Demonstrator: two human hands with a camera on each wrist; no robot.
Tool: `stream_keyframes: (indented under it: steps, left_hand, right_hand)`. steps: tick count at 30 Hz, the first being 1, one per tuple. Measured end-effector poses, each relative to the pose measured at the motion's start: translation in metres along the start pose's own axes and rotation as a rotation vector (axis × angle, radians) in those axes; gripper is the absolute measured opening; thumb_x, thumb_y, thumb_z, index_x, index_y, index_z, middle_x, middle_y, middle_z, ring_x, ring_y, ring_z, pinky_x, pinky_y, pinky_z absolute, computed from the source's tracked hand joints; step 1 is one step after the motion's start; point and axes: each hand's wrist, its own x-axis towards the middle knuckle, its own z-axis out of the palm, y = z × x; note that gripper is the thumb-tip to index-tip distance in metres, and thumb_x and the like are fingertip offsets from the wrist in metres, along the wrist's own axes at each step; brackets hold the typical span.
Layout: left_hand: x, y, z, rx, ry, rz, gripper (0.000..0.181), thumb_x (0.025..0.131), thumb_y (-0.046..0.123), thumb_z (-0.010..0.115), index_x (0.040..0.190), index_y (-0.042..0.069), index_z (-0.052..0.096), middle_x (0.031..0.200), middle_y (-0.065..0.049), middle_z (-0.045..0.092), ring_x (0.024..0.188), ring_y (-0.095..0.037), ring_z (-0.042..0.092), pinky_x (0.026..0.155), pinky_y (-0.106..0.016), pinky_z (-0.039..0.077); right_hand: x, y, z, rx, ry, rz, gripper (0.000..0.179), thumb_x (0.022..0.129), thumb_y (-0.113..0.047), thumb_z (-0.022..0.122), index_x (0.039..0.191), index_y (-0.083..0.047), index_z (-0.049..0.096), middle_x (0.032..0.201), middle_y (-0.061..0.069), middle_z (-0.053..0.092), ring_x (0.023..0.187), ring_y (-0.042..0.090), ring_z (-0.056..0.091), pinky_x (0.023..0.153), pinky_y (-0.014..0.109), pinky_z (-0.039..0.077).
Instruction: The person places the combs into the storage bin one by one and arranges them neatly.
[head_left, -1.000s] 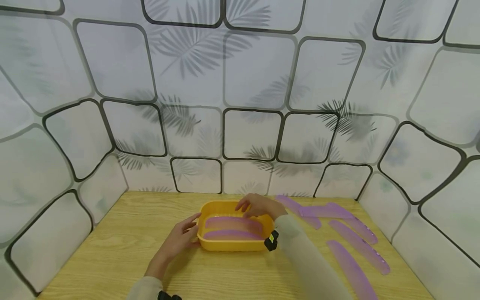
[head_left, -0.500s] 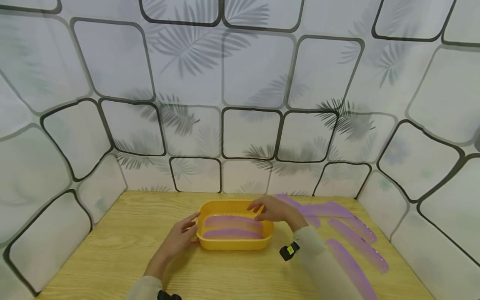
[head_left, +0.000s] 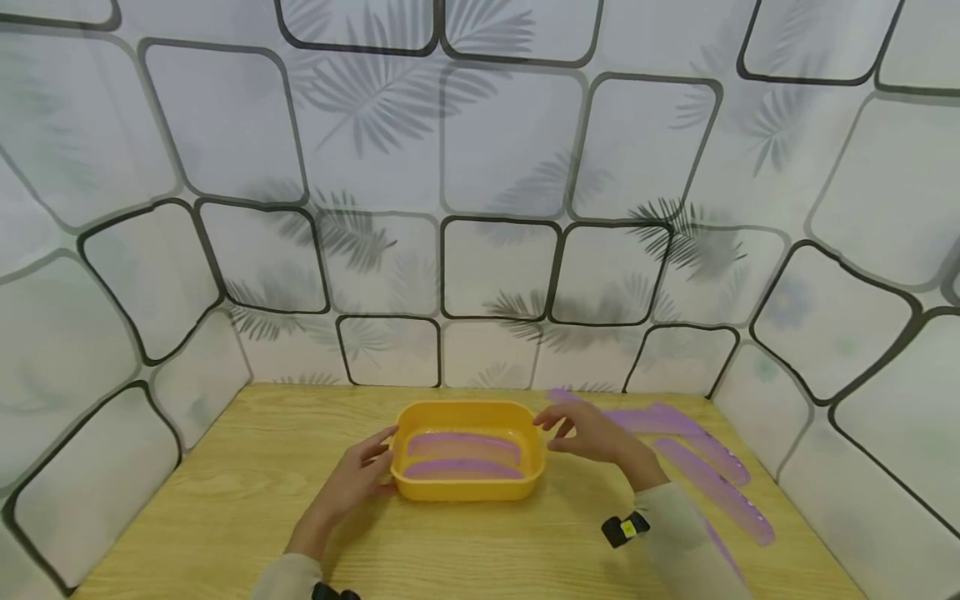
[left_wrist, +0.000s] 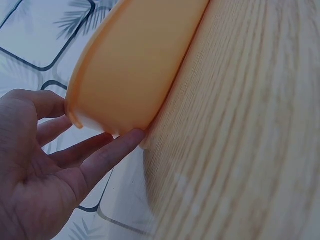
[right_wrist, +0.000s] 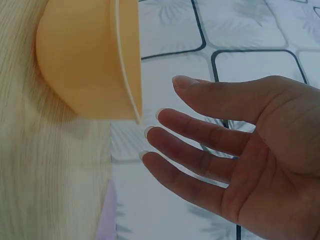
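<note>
A yellow plastic basin (head_left: 468, 490) sits on the wooden table. Two curved, translucent purple pieces that look like combs lie inside it, one toward the back (head_left: 465, 444) and another along the front (head_left: 463, 469). At the basin's left end is my left hand (head_left: 351, 479); in the left wrist view its fairly straight fingers touch the outer wall and rim. My right hand (head_left: 588, 432) hovers by the right end of the basin, fingers spread and loosely bent, holding nothing. The right wrist view shows its fingertips apart from the rim.
Several more purple comb-like pieces (head_left: 716, 490) lie on the table (head_left: 480, 550) to the right, some overlapping at the back. My right arm and sleeve partly cover them. Patterned wall covering (head_left: 502, 267) rises behind the table and on both sides.
My right hand has moved out of the basin to the right, past its right rim. The left hand stays at the left end, and the two purple pieces inside have not moved.
</note>
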Motion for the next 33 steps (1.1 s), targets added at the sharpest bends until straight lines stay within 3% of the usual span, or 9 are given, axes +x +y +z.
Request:
stream_keyframes:
  steps: [7, 20, 28, 33]
  left_hand:
    - [0.0, 0.001, 0.0, 0.0, 0.003, -0.003, 0.057, 0.111, 0.015, 0.047, 0.16, -0.004, 0.028, 0.148, -0.043, 0.041, 0.127, -0.048, 0.058, 0.089, -0.047, 0.065]
    - [0.002, 0.002, 0.002, 0.015, 0.02, -0.018, 0.055, 0.11, 0.012, 0.046, 0.16, -0.005, 0.029, 0.148, -0.043, 0.04, 0.128, -0.048, 0.057, 0.088, -0.047, 0.065]
    - [0.0, 0.002, 0.001, 0.017, 0.011, -0.008, 0.056, 0.111, 0.014, 0.047, 0.16, -0.006, 0.028, 0.147, -0.043, 0.042, 0.127, -0.049, 0.058, 0.089, -0.047, 0.065]
    - [0.0, -0.001, 0.0, 0.011, 0.008, -0.006, 0.057, 0.111, 0.014, 0.047, 0.16, -0.006, 0.027, 0.146, -0.043, 0.043, 0.125, -0.047, 0.06, 0.089, -0.046, 0.065]
  right_hand:
    - [-0.037, 0.015, -0.011, -0.008, 0.019, 0.122, 0.033, 0.095, -0.015, 0.074, 0.126, -0.003, 0.069, 0.116, 0.017, 0.072, 0.092, 0.02, 0.071, 0.076, 0.024, 0.061]
    - [-0.097, 0.035, -0.028, 0.031, 0.051, 0.158, 0.04, 0.094, -0.018, 0.076, 0.125, 0.006, 0.067, 0.114, 0.027, 0.07, 0.089, 0.021, 0.071, 0.071, 0.025, 0.06]
    - [-0.117, 0.047, -0.039, 0.029, 0.035, 0.228, 0.045, 0.096, -0.024, 0.075, 0.126, 0.007, 0.065, 0.117, 0.025, 0.07, 0.093, 0.013, 0.069, 0.074, 0.024, 0.059]
    - [-0.121, 0.047, -0.045, 0.039, 0.026, 0.296, 0.04, 0.092, -0.014, 0.077, 0.125, 0.008, 0.065, 0.117, 0.027, 0.069, 0.096, 0.028, 0.069, 0.074, 0.024, 0.059]
